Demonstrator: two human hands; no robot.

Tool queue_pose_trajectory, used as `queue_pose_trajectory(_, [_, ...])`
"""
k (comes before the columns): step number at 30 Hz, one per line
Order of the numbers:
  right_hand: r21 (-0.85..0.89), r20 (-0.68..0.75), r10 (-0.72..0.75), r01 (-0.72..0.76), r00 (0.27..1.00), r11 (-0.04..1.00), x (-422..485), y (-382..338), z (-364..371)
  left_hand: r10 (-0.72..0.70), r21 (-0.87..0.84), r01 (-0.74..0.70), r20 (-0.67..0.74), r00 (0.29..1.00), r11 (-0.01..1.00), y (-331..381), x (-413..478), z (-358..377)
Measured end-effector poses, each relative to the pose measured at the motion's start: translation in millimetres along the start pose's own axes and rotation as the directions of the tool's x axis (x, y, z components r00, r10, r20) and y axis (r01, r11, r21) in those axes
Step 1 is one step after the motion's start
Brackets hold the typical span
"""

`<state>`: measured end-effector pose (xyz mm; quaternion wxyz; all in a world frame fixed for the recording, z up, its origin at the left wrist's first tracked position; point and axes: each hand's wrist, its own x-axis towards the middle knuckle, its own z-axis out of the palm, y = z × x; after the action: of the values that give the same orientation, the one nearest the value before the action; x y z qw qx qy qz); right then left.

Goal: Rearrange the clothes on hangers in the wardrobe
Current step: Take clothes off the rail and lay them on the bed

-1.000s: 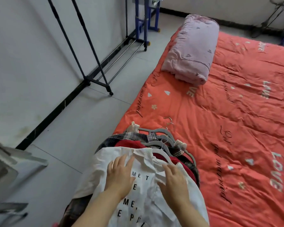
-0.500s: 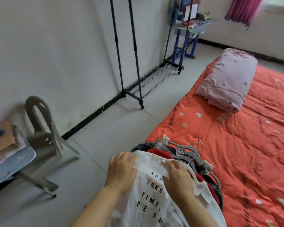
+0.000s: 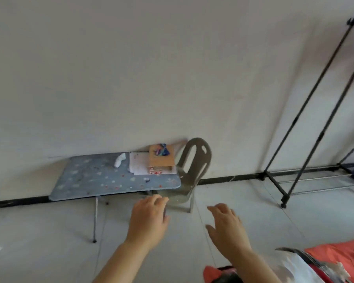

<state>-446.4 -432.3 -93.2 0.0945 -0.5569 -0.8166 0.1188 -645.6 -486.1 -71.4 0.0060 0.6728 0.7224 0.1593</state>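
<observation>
Clothes pile [image 3: 294, 267], white shirt on top, lies at bottom right on the edge of the orange bed [image 3: 339, 252]; neither of your hands touches it. Your left hand [image 3: 148, 219] and right hand [image 3: 227, 227] hover apart over the floor, fingers loosely spread, holding nothing. Garment rack [image 3: 273, 185] stands right by the wall, blue table [image 3: 102, 180] and grey chair [image 3: 194, 158] ahead.

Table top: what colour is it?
The table top is blue-grey with pale little spots, seen in the head view.

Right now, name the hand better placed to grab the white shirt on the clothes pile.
Right, probably: the right hand hovers open nearer the white shirt; the left hand is farther off.
</observation>
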Motion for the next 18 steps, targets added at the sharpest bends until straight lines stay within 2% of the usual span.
queue_pose_trajectory(3, [-0.003, 0.039, -0.185, 0.186, 0.982, 0.983, 17, -104, 16, -0.109, 0.039, 0.116, -0.137, 0.984, 0.993, -87, -44, -51])
queue_pose_trajectory(9, [0.013, 0.117, -0.466, 0.468, 0.877, 0.884, 29, -292, 50, -0.375, 0.091, 0.405, -0.237, 0.896, 0.91, -236, -144, -119])
queue_pose_trajectory(11, [0.032, 0.139, -0.551, 0.552, 0.823, 0.833, 28, -346, 60, -0.5, 0.121, 0.533, -0.226, 0.836, 0.837, -273, -176, -137])
queue_pose_trajectory(12, [0.046, 0.147, -0.588, 0.588, 0.795, 0.807, 27, -372, 65, -0.538, 0.132, 0.582, -0.263, 0.801, 0.802, -292, -191, -143])
queue_pose_trajectory(18, [0.131, 0.155, -0.78, 0.77, 0.607, 0.625, 24, -513, 91, -0.692, 0.097, 0.786, -0.419, 0.589, 0.611, -381, -261, -180])
